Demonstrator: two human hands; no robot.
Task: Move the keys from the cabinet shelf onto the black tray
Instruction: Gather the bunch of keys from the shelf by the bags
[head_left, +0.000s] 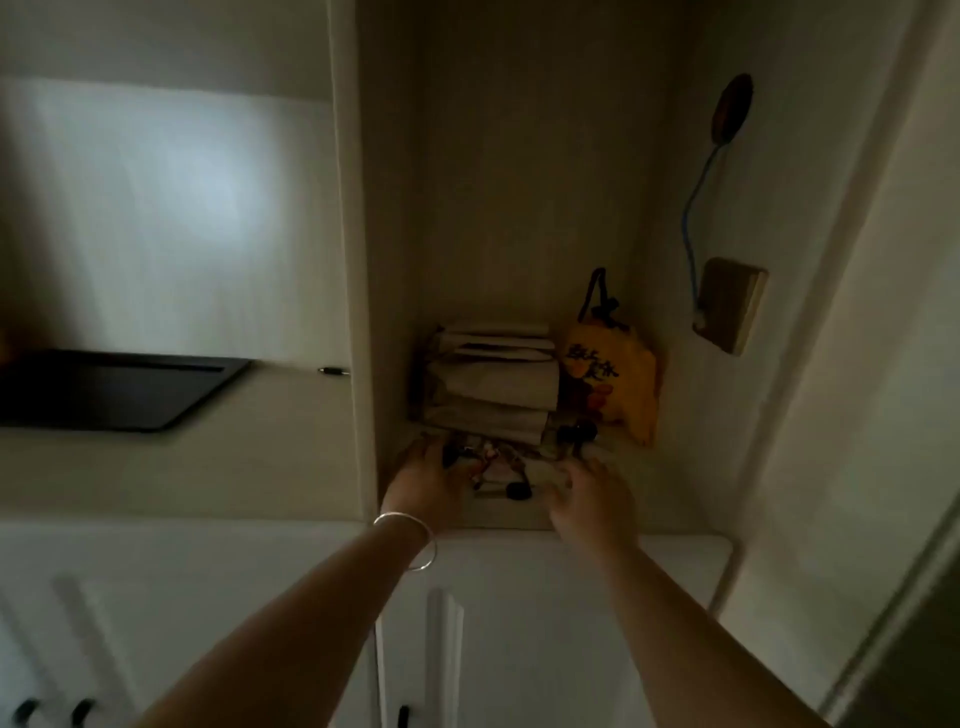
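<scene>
A cluster of keys (493, 467) with dark fobs lies on the cabinet shelf (514, 514) in front of a stack of folded paper bags. My left hand (428, 480), a silver bangle on its wrist, rests at the left side of the keys with fingers reaching onto them. Just right of the keys, my right hand (592, 499) has its fingers spread. A second dark key bunch (574, 436) sits farther back on the right. The black tray (114, 389) lies on the counter to the left, outside the cabinet niche. The scene is dim and blurred.
Folded paper bags (493, 384) and a yellow printed bag (618, 384) fill the back of the shelf. A pen (333, 371) lies beside the tray. A blue cable (693, 228) runs to a wall socket (730, 306). White cabinet doors (519, 639) are below.
</scene>
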